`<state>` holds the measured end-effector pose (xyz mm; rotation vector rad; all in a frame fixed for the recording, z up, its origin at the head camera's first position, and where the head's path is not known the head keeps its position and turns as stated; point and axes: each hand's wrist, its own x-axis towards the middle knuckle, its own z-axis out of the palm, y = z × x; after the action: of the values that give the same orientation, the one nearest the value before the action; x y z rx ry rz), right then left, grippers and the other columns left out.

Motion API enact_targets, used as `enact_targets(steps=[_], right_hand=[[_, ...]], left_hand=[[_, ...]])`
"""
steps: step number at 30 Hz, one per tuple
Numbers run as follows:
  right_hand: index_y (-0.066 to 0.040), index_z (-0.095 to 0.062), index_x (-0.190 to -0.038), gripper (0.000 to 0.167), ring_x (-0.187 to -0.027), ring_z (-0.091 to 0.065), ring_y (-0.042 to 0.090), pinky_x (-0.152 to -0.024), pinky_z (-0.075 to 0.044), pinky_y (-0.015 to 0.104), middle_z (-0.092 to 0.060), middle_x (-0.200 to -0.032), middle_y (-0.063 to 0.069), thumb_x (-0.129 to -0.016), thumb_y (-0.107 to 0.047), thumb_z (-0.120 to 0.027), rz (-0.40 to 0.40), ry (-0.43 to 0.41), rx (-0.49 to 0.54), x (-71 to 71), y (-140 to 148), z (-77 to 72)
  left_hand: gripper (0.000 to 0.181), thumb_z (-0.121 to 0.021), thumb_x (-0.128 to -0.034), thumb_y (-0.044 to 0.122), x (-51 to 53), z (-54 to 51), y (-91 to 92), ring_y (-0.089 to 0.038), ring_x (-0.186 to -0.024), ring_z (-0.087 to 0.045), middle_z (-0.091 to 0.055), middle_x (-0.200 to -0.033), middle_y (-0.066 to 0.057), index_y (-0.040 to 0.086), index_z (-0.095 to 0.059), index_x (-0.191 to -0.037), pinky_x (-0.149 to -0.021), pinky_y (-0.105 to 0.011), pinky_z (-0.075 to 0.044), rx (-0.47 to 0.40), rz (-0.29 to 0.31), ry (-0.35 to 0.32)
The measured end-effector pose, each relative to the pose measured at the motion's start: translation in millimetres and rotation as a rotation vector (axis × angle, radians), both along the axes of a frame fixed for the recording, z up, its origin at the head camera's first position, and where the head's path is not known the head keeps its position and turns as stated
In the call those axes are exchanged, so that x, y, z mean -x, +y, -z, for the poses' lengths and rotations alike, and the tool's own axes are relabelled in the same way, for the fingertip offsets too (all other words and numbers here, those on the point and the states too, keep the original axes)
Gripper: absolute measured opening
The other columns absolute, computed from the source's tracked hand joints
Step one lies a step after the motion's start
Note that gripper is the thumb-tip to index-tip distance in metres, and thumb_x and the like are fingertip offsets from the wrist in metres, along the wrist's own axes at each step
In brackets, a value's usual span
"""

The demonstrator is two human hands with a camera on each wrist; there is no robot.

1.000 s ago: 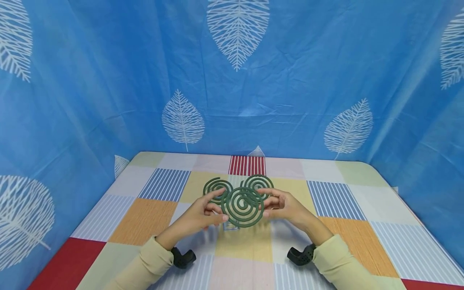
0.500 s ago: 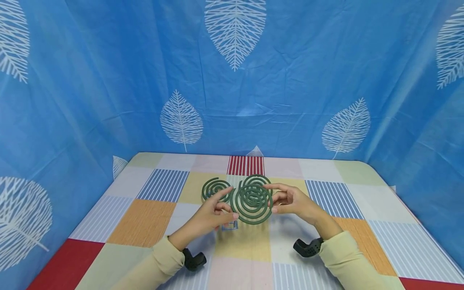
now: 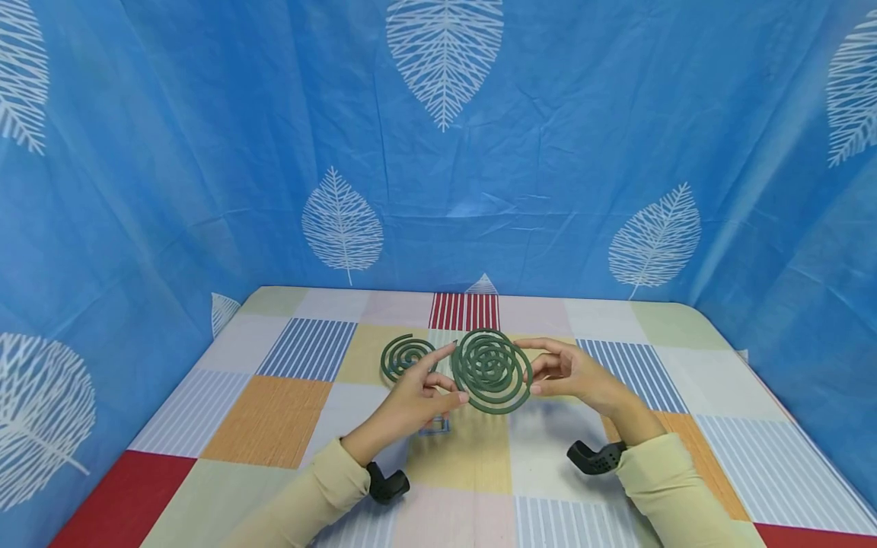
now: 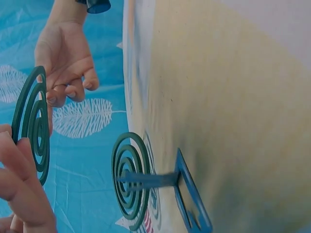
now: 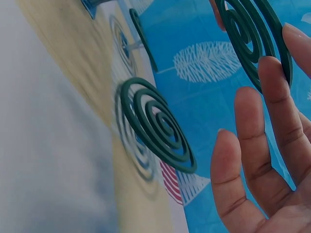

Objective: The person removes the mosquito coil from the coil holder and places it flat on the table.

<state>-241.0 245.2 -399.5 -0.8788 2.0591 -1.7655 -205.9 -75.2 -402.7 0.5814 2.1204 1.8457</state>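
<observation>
Likely a placing step: left hand [image 3: 419,396] and right hand [image 3: 578,374] pinch one green coil [image 4: 38,127]; next probably needs centring over near stand [image 4: 167,179].

The held mosquito coil [image 4: 41,133] is dark green, as are the rear-left coil [image 4: 131,174] and the rear-right coil [image 5: 165,124], each a plain spiral. A small stand [image 4: 158,180] is solid blue. The tabletop's cloth [image 3: 459,506] is a patchwork: pale yellow, white, soft pink, pale green, grained orange and deep red squares, plus blue-and-white and red-and-white stripes. The backdrop [image 3: 507,152] is bright blue, printed with white, line-veined leaves. The sleeves [image 3: 301,495] are pale yellowish beige; the wrist-worn cameras [image 3: 594,459] are black.
</observation>
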Motion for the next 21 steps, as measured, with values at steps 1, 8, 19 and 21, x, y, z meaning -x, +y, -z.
enact_targets(steps=[1, 8, 19, 21], right_hand=[[0.005, -0.050, -0.156, 0.064, -0.099, -0.074, 0.016, -0.085, -0.060, 0.032, -0.078, -0.105, 0.001, -0.097, 0.006, -0.074, 0.005, -0.003, -0.006, 0.0, 2, -0.8], [0.005, -0.048, -0.157, 0.064, -0.102, -0.074, 0.016, -0.088, -0.060, 0.030, -0.079, -0.108, -0.001, -0.098, 0.006, -0.073, 0.023, -0.008, -0.029, 0.3, 14, -4.2], [-0.002, -0.053, -0.156, 0.060, -0.103, -0.073, 0.015, -0.089, -0.060, 0.028, -0.078, -0.108, -0.001, -0.099, 0.008, -0.071, 0.039, 0.004, -0.049, 2.2, 32, -7.3], [-0.002, -0.054, -0.155, 0.060, -0.102, -0.074, 0.015, -0.089, -0.060, 0.028, -0.078, -0.108, -0.001, -0.099, 0.009, -0.070, 0.040, 0.016, -0.055, 2.4, 36, -7.7]], left_hand=[[0.084, -0.077, -0.1009, 0.010, 0.3, -0.2, 2.2, -0.018, -0.061, -0.058, -0.073, -0.098, -0.001, 0.010, -0.032, -0.171, -0.049, -0.026, -0.039, -0.002, 0.000, 0.001], [0.086, -0.078, -0.1002, 0.008, 3.8, -1.3, 14.9, -0.017, -0.059, -0.055, -0.074, -0.097, -0.001, 0.009, -0.030, -0.171, -0.049, -0.026, -0.041, -0.017, 0.000, -0.001], [0.083, -0.076, -0.1012, 0.007, 10.1, 1.2, 34.6, -0.017, -0.065, -0.060, -0.074, -0.094, -0.003, 0.003, -0.029, -0.170, -0.053, -0.028, -0.046, -0.020, 0.021, 0.024], [0.083, -0.076, -0.1010, 0.008, 11.4, 2.0, 39.4, -0.016, -0.065, -0.060, -0.075, -0.094, -0.002, 0.003, -0.030, -0.170, -0.053, -0.027, -0.047, -0.026, 0.019, 0.026]])
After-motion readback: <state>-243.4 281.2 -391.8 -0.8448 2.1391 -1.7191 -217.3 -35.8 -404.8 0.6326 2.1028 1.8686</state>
